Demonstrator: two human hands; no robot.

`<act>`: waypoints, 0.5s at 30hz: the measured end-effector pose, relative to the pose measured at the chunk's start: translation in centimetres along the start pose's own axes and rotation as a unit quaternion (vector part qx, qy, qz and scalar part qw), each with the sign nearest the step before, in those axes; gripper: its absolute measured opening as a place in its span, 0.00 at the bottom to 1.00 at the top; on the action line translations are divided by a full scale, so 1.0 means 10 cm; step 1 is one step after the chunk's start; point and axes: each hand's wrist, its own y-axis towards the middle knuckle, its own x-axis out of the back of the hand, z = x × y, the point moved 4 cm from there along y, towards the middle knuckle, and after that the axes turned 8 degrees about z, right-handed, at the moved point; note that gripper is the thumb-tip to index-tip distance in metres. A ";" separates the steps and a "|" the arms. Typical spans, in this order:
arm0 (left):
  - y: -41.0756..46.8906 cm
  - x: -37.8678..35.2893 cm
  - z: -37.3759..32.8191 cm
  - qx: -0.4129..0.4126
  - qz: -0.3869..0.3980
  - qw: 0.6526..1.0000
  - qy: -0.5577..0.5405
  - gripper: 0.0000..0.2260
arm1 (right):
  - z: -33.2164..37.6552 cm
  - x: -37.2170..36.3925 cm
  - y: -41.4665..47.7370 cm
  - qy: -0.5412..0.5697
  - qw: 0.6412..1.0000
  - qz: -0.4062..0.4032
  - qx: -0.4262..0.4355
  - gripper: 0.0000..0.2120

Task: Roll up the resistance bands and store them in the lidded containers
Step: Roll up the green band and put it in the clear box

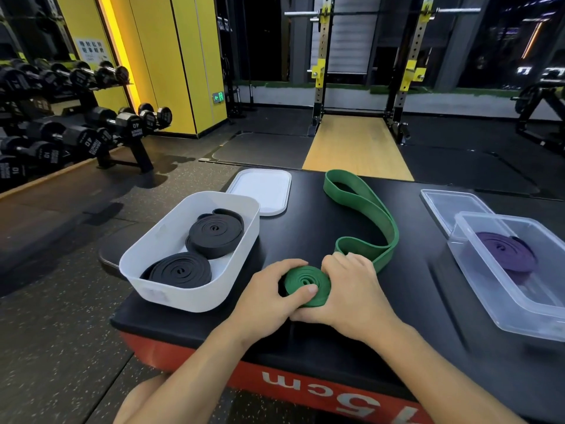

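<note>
The green band (363,209) lies on the black top of a padded box (305,228). Its near end is wound into a flat coil at the front edge, and the loose length runs back in long loops toward the far side. Both hands grip the coil. The left hand (269,298) has its fingers curled round the coil's left rim and its thumb laid across the front. The right hand (351,289) has its fingers bent over the right side, where the loose band leaves the coil.

Just left of the hands stands a white tub (189,296) holding two black rolls (215,232) side by side. Its white lid (263,191) lies flat behind it. Well to the right, a clear tub (519,310) holds one purple roll (504,250), and its clear lid (449,203) lies behind it, partly under its far end.

The box's red side carries white writing, seen upside down, that ends in "5cm" (336,393). Dumbbells (91,130) on a rack at left read "40" and "10". A green exit sign (218,97) glows on the yellow wall; the poster further left is too blurred to read.
</note>
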 end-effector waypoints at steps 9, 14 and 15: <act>0.00 0.03 0.04 0.015 0.005 0.999 -0.041 0.20 | -0.43 0.11 0.04 0.099 0.974 0.163 0.119 0.31; 0.00 0.04 0.06 0.022 0.005 0.998 -0.064 0.23 | -0.29 0.12 0.18 0.084 0.955 0.268 0.101 0.48; 0.01 0.04 0.07 0.024 0.003 0.998 -0.065 0.23 | -0.26 0.13 0.19 0.072 0.952 0.281 0.101 0.48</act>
